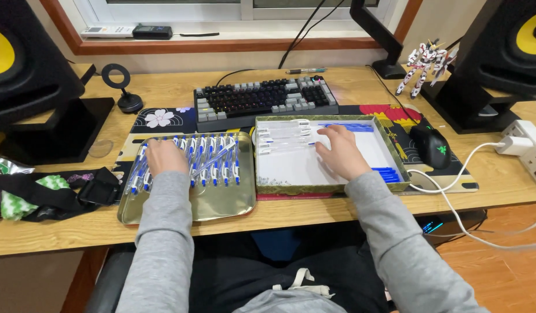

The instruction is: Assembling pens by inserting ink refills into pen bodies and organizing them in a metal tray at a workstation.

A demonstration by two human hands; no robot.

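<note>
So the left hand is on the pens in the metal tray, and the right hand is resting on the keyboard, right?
Not quite. The head view shows the right hand inside the white box beside the tray, not on the keyboard behind it. The left hand is indeed on the pens in the metal tray.

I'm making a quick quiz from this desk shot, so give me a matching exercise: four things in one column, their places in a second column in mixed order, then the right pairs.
Things
1. left hand
2. right hand
3. computer mouse
4. keyboard

Places
A. on the mat, right of the white-lined box
B. behind the tray and the box, towards the window
C. on the blue and clear pens in the metal tray
D. inside the white-lined box, by the clear pen parts

Pairs: 1-C, 2-D, 3-A, 4-B
</note>
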